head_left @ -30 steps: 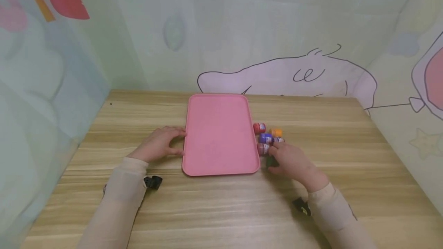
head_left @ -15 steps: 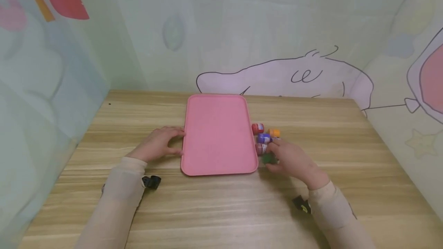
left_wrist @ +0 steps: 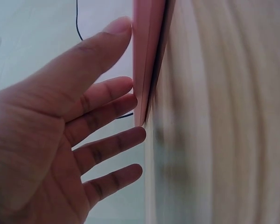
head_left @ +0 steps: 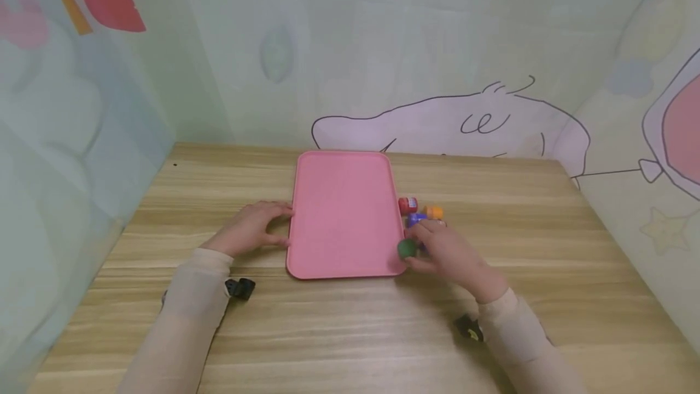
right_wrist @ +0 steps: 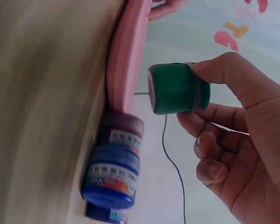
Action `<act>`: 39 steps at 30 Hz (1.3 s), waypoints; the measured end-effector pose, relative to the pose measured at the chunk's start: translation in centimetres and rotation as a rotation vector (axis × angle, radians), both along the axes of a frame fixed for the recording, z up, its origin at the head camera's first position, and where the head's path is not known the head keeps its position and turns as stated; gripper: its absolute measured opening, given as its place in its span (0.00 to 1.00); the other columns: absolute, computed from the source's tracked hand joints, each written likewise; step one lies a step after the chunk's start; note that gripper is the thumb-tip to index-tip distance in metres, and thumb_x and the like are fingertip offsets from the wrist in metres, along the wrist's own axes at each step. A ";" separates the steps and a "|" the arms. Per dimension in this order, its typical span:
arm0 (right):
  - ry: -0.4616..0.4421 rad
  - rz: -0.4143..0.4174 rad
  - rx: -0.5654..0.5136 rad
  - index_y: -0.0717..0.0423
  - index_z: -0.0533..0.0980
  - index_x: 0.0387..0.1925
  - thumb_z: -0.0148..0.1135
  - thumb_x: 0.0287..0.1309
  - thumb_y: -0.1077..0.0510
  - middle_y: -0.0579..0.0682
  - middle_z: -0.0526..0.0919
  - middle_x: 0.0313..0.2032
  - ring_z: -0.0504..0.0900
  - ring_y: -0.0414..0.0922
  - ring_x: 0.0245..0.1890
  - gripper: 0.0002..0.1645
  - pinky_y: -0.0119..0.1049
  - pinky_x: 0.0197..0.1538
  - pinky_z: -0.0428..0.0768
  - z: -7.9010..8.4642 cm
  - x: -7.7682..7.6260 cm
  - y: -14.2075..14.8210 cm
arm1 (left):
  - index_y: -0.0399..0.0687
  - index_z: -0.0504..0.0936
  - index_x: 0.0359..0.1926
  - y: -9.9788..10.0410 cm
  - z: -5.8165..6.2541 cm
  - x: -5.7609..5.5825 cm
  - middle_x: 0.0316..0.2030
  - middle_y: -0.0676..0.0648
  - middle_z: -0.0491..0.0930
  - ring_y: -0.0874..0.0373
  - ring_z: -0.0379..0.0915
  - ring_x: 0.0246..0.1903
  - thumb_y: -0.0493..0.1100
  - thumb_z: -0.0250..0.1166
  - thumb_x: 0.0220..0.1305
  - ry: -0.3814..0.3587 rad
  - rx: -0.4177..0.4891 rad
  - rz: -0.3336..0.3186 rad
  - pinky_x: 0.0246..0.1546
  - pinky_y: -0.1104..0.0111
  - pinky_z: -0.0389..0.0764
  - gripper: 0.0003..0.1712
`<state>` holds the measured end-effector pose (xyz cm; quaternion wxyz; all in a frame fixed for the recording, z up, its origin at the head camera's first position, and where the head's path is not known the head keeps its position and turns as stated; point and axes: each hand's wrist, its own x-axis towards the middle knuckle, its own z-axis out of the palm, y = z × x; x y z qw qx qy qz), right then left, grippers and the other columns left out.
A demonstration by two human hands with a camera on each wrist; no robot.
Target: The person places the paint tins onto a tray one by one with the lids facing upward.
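At the left rim of the pink tray (head_left: 344,211), the left hand (head_left: 246,228) rests with thumb and fingers spread and apart; the fingertips seem to touch the rim, and nothing is held. The tray's long axis runs away from the person, its far rim near the back edge of the desk (head_left: 328,333), its low lip raised all round. From the left rim, the bare tray floor stretches across to the right rim, close to whose near corner the green jar (right_wrist: 175,88) is held.

The right hand (head_left: 445,254), outside the right rim, pinches this jar by its cap end between thumb and fingers, roughly upright, base toward the desk. The right wrist view shows a gap between jar and tray, so the jar is raised; the left hand is across the tray's full width from it.

Just right of the tray lie the red jar (head_left: 408,205) and the maroon jar (right_wrist: 123,128), then the blue jar (head_left: 417,219), then, farthest from the rim, the orange jar (head_left: 434,212).
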<state>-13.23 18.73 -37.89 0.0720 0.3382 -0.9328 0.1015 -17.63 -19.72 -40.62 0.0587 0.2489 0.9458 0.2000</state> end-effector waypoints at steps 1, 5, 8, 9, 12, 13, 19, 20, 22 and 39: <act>-0.012 -0.002 -0.002 0.57 0.77 0.42 0.73 0.46 0.49 0.46 0.80 0.35 0.74 0.39 0.32 0.23 0.33 0.36 0.81 -0.1 0.0 -0.2 | 0.41 0.74 0.62 0.0 0.0 0.0 0.65 0.39 0.70 0.39 0.64 0.66 0.52 0.73 0.52 0.000 0.000 0.000 0.69 0.45 0.63 0.38; -0.075 -0.017 -0.027 0.55 0.77 0.42 0.72 0.48 0.49 0.46 0.79 0.35 0.75 0.39 0.34 0.22 0.33 0.38 0.82 -0.3 0.1 -0.9 | 0.41 0.74 0.62 -0.1 -0.2 -0.1 0.65 0.39 0.70 0.39 0.63 0.66 0.52 0.73 0.52 0.002 -0.002 0.000 0.69 0.45 0.62 0.38; -0.117 -0.019 -0.041 0.55 0.76 0.44 0.71 0.50 0.48 0.45 0.79 0.37 0.76 0.39 0.35 0.22 0.33 0.40 0.83 -0.5 0.1 -1.3 | 0.41 0.74 0.61 -0.1 -0.2 -0.1 0.65 0.39 0.70 0.39 0.64 0.66 0.52 0.73 0.52 0.005 0.000 0.002 0.69 0.45 0.63 0.38; -0.125 -0.019 -0.042 0.54 0.76 0.44 0.71 0.51 0.48 0.45 0.79 0.37 0.76 0.39 0.35 0.22 0.33 0.40 0.83 -0.6 0.1 -1.4 | 0.41 0.74 0.61 -0.1 -0.2 -0.1 0.65 0.39 0.70 0.39 0.64 0.65 0.52 0.73 0.52 0.007 -0.001 0.001 0.69 0.45 0.63 0.38; -0.142 -0.012 -0.048 0.54 0.76 0.45 0.70 0.52 0.48 0.45 0.79 0.37 0.76 0.38 0.34 0.22 0.29 0.37 0.81 -0.8 -0.1 -1.7 | 0.40 0.74 0.61 0.0 -0.3 0.0 0.65 0.38 0.70 0.39 0.63 0.65 0.52 0.72 0.53 0.006 0.004 0.001 0.69 0.45 0.62 0.37; -0.147 -0.009 -0.052 0.54 0.76 0.45 0.70 0.52 0.49 0.45 0.79 0.37 0.75 0.38 0.33 0.22 0.27 0.36 0.80 -0.9 -0.1 -1.7 | 0.40 0.74 0.61 0.0 -0.3 0.0 0.65 0.38 0.70 0.39 0.63 0.65 0.52 0.72 0.53 0.005 0.005 0.000 0.69 0.45 0.62 0.37; -0.165 0.015 -0.084 0.54 0.76 0.46 0.69 0.53 0.48 0.46 0.79 0.38 0.72 0.37 0.32 0.22 0.26 0.35 0.78 -1.2 -0.4 -2.3 | 0.40 0.74 0.62 0.2 -0.2 0.1 0.65 0.38 0.70 0.38 0.63 0.66 0.51 0.72 0.54 0.003 0.010 0.003 0.69 0.44 0.62 0.37; -0.176 0.017 -0.095 0.54 0.76 0.46 0.69 0.53 0.48 0.45 0.80 0.39 0.73 0.37 0.33 0.22 0.26 0.36 0.78 -1.2 -0.5 -2.4 | 0.40 0.74 0.62 0.1 -0.2 0.1 0.65 0.38 0.70 0.38 0.63 0.66 0.51 0.72 0.53 0.004 0.010 0.004 0.69 0.44 0.62 0.37; -0.200 0.023 -0.112 0.53 0.76 0.46 0.69 0.54 0.48 0.45 0.80 0.40 0.75 0.38 0.34 0.22 0.28 0.39 0.80 -1.3 -0.5 -2.7 | 0.40 0.74 0.62 0.1 -0.2 0.2 0.65 0.38 0.70 0.38 0.63 0.65 0.51 0.72 0.53 0.003 0.012 0.004 0.69 0.44 0.62 0.37; -0.304 0.063 -0.151 0.52 0.77 0.46 0.69 0.54 0.49 0.44 0.83 0.41 0.80 0.39 0.39 0.20 0.31 0.46 0.81 -2.0 -0.7 -4.8 | 0.41 0.74 0.61 -0.1 -0.2 0.1 0.64 0.39 0.71 0.39 0.64 0.65 0.52 0.73 0.51 0.003 0.029 0.010 0.69 0.45 0.63 0.38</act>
